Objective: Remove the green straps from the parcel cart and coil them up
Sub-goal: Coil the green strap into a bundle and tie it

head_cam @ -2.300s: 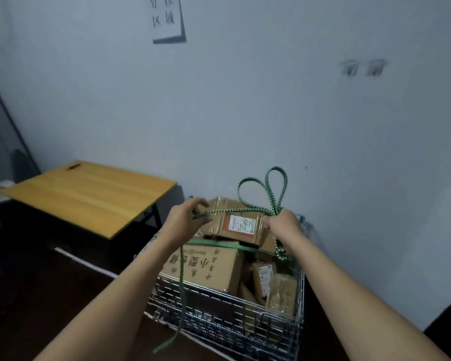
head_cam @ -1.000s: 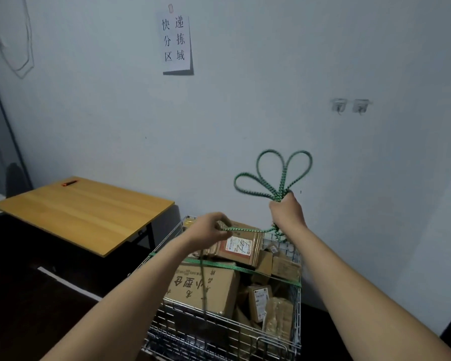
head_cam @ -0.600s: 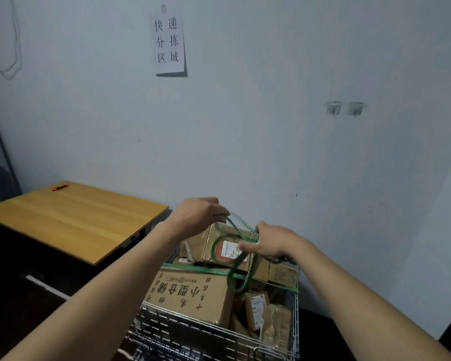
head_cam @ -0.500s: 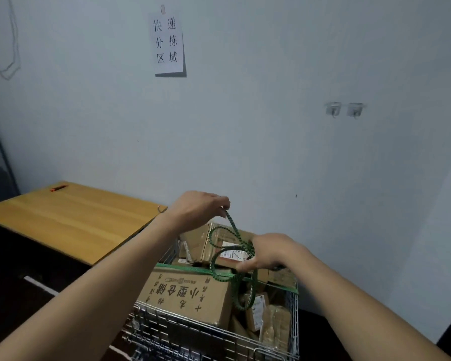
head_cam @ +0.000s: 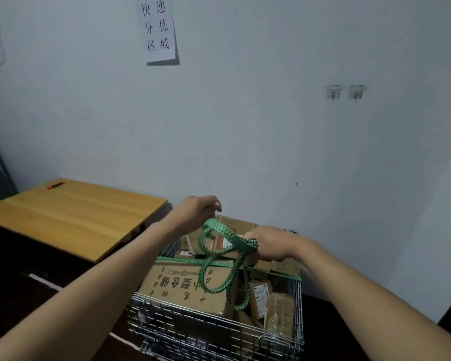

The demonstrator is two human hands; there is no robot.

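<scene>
Two green straps show in the head view. One, a toothed green strap [head_cam: 236,238], is off the load and hangs in loose loops between the hands, over the middle of the wire parcel cart [head_cam: 214,327]. The left hand [head_cam: 195,214] has its fingers curled down and seems to pinch the top of a loop. The right hand [head_cam: 268,246] is closed round the gathered turns, just right of the left.

The strap looks light and limp, yet springy enough to hold open loops. It will likely slip out of a slack fist, so the best hold is the crossing point where the turns meet, with the free tail fed in by the other hand.

The second flat green strap [head_cam: 182,260] is not yet off. It runs taut across the cart from left rim to right rim, above a large printed carton [head_cam: 182,287]. Its ends are hidden, so I cannot tell how it fastens.

The dangling loops hang just over that carton and the small parcels [head_cam: 261,298] to its right, and could snag on box corners or the wire mesh.

Left of the cart stands a wooden bench [head_cam: 71,214] with a red pen [head_cam: 55,185] at its far edge. On the far wall are a paper notice [head_cam: 158,29] and two hooks [head_cam: 345,92].
</scene>
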